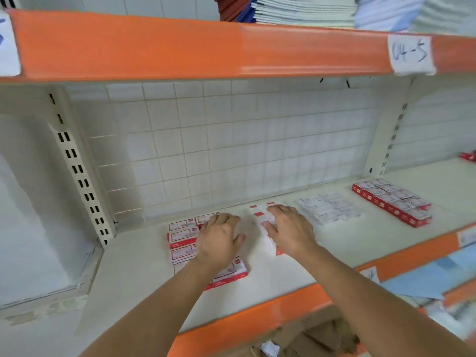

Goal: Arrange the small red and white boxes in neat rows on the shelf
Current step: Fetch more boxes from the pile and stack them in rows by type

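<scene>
From my head camera, my left hand (219,237) lies flat with relaxed fingers on the left block of small red and white boxes (184,237) on the cream shelf (134,256), and my right hand (288,228) rests just as loosely on the middle group (260,211), neither holding anything. These look like light, stiff cardboard with smooth printed faces, likely to slide easily on the painted metal, so I'd push them by their flat sides rather than pinch. Two more batches, a pale one (328,208) and a red-edged one (391,200), lie to the right.

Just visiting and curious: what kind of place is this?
Probably a shop or stockroom: orange-edged shelving with a handwritten label, stacked notebooks above, small red and white boxes laid in rows.
</scene>
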